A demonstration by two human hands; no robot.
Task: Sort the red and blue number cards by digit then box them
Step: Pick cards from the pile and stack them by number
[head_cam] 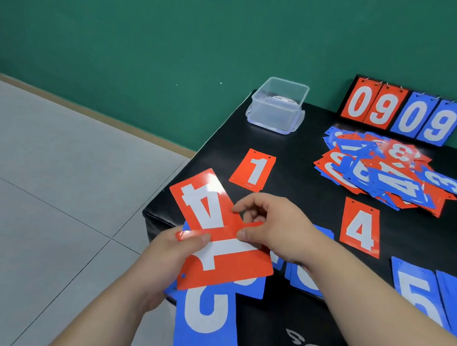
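Across black padded tabletop (299,154), far right: loose heap of red and blue plastic number cards (386,171), backed by black flip scoreboard (401,113) reading 0909. Far left corner: clear plastic box (277,105), upright. Near right: blue 5 card (415,289) lying flat; farther back, flat red 4 card (361,228) and flat red 1 card (253,170). Near left, left hand (169,256) grips fanned blue card (207,319) and held red 1 card (230,266); right hand (275,228) pinches upside-down red 4 card (204,202).
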